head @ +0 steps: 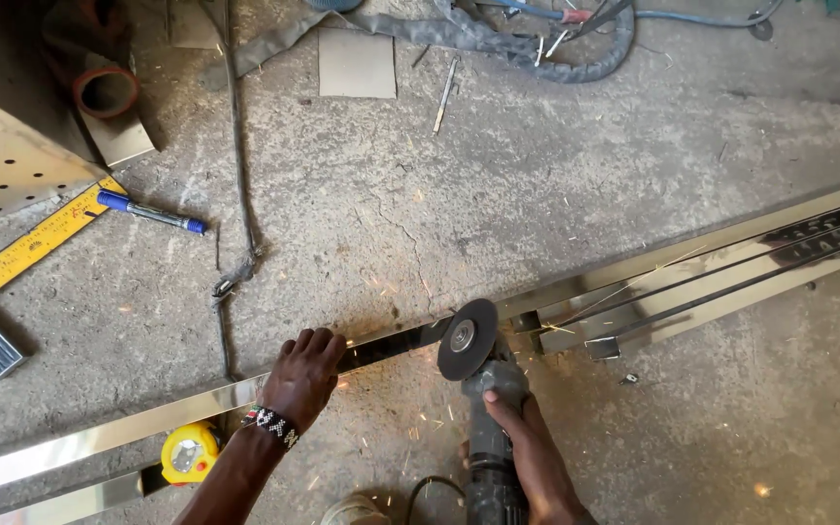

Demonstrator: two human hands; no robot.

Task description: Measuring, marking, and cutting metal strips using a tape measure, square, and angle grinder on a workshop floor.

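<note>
My left hand (pixel 303 374) presses down on a long shiny steel tube (pixel 128 423) that lies across the concrete floor. My right hand (pixel 527 452) grips the body of an angle grinder (pixel 488 428). Its dark disc (pixel 467 338) meets the tube just right of my left hand, and sparks scatter around the cut. A beaded band sits on my left wrist.
More shiny steel tubes (pixel 712 282) lie bundled to the right. A yellow tape measure (pixel 189 452) rests by my left wrist. A yellow square ruler (pixel 31 245), a blue marker (pixel 153 212), a perforated sheet (pixel 2 160) and hoses (pixel 498 39) lie farther off.
</note>
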